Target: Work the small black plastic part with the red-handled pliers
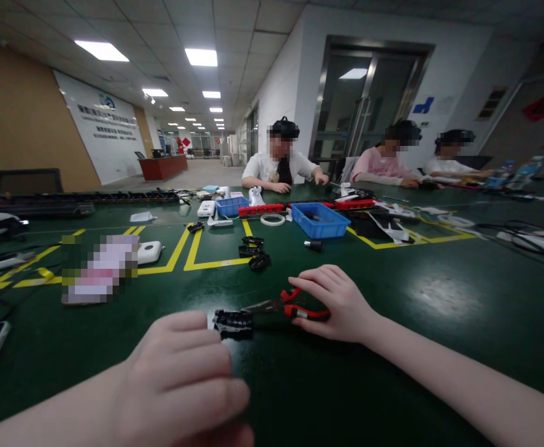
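Observation:
My left hand (183,372) is closed, its back towards me and its fingers curled. At its index finger is a small black ribbed plastic part (234,324) with a pale edge at its left end; my thumb and the exact grip are hidden. My right hand (339,304) is around the red handles of a pair of long-nose pliers (294,305). The handles are spread a little. The pliers' grey jaws point left, with their tip at the upper right of the black part; I cannot tell whether they touch it.
Several similar black parts (255,251) lie ahead by yellow tape lines. Beyond them are a blue bin (321,221), a smaller blue tray (232,206) and a tape roll (272,219). At left lie a blurred phone-like object (99,270) and a white device (149,251). Three people sit across the table.

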{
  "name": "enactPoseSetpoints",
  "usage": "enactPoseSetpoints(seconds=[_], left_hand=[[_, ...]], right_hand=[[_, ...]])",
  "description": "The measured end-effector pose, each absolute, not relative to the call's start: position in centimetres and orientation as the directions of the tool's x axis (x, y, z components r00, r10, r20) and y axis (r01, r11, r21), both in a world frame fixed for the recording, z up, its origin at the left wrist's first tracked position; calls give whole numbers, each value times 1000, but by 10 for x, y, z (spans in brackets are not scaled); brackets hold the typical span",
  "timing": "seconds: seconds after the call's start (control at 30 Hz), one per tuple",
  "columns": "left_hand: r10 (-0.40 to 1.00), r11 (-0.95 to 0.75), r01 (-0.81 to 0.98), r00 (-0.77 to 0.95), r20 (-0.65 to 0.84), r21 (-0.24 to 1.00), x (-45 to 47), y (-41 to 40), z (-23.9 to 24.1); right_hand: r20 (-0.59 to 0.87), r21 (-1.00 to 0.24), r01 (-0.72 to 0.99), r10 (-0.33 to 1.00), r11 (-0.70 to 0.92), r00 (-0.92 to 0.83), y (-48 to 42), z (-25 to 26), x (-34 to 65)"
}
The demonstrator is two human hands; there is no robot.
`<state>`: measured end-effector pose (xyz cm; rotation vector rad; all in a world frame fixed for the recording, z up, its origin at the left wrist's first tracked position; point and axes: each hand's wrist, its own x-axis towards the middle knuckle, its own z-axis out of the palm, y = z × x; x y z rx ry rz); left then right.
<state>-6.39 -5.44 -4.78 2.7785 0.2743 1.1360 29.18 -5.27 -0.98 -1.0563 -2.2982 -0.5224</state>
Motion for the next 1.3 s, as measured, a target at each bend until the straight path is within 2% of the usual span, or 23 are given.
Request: enactPoseSetpoints(seconds=[0.07,0.13,0.27,0.47,0.77,1.1,1.3], left_hand=[[113,-994,94,786,608,62,-41,-26,-15],[105,-991,134,788,606,-2,-27,-6,-1],[35,-990,98,868,496,-101,-25,9,-15],[143,-987,160,910,388,-12,-26,10,-24],[332,-941,283,874,355,184,-21,11,-20],[462,-882,376,809,364,285,-21,11,-17],[568,-822,499,691,448,273,-20,12,-17]], right_hand=[[623,103,796,585,596,-519,-53,-10,293],[621,93,807,600,583,-505,-52,-10,293],[621,96,807,598,583,-506,-52,-11,293],[623,96,795,587,599,-517,-53,-11,290],[613,88,801,602,592,-512,-52,-11,289],[624,101,801,590,590,-512,-54,-10,289],[632,80,806,595,587,-497,-52,-12,290]])
